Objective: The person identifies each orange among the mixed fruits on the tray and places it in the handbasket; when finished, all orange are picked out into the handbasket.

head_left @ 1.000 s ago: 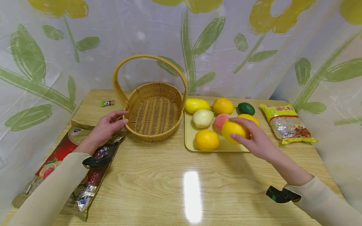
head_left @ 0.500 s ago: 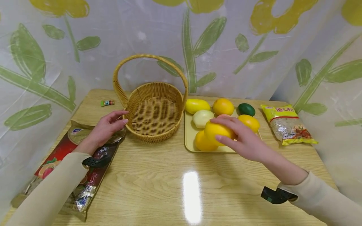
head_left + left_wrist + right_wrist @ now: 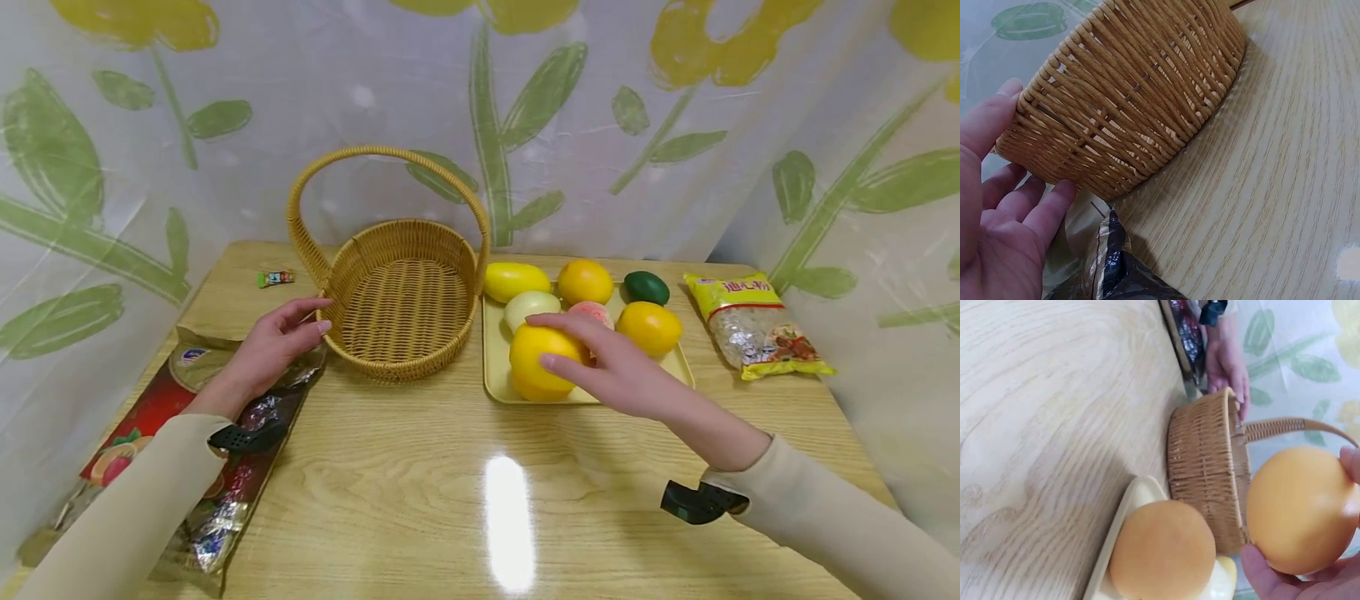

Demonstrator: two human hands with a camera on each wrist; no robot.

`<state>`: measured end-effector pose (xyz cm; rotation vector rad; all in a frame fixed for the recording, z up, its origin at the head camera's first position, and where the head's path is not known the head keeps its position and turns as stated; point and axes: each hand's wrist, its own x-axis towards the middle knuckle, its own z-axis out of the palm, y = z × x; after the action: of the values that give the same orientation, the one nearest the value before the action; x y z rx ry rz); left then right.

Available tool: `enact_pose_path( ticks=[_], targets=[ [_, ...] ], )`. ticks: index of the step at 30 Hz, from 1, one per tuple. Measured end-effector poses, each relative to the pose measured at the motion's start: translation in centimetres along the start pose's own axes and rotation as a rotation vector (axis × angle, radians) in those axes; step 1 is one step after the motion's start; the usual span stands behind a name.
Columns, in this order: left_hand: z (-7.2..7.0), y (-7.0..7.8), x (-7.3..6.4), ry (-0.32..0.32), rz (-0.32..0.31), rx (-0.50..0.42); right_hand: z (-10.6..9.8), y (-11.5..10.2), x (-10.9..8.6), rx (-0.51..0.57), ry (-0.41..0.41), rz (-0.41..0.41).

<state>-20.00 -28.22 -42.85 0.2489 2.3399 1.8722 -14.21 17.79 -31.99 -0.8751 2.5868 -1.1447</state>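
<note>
My left hand (image 3: 273, 343) holds the near left rim of a wicker basket (image 3: 397, 367) with a tall arched handle; in the left wrist view the thumb is at the rim and the fingers lie against the outer wall (image 3: 1141, 94). My right hand (image 3: 622, 367) grips a round orange (image 3: 1300, 509) above the tray (image 3: 492, 385). From the head view it covers most of a second orange (image 3: 1163, 550) lying at the tray's front left. Also on the tray are a pale round fruit (image 3: 531, 307), a pink peach (image 3: 592, 311), partly hidden, and a yellow-orange fruit (image 3: 651, 327).
At the tray's back are a long yellow fruit (image 3: 516, 281), another orange (image 3: 585, 283) and a dark green fruit (image 3: 647, 288). A yellow food bag (image 3: 753, 325) lies right. A large dark red bag (image 3: 168, 450) lies under my left forearm; a small wrapped candy (image 3: 276, 278) is behind.
My right hand has carried the orange leftward across the tray, from over the peach to over the front left orange. My left hand stays at the basket.
</note>
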Motion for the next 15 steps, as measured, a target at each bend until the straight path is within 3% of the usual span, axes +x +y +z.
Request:
enact_pose_path(
  ticks=[5,9,15],
  targets=[
    [-0.1,0.2,-0.1,0.005,0.000,0.009,0.7,0.0,1.6,0.021,-0.022,-0.042],
    [0.0,0.2,-0.1,0.009,0.000,0.013,1.2,-0.5,3.6,-0.023,-0.026,-0.047],
    [0.0,0.2,-0.1,0.003,-0.001,0.021,2.6,-2.1,8.6,-0.102,-0.031,-0.119]
  ],
)
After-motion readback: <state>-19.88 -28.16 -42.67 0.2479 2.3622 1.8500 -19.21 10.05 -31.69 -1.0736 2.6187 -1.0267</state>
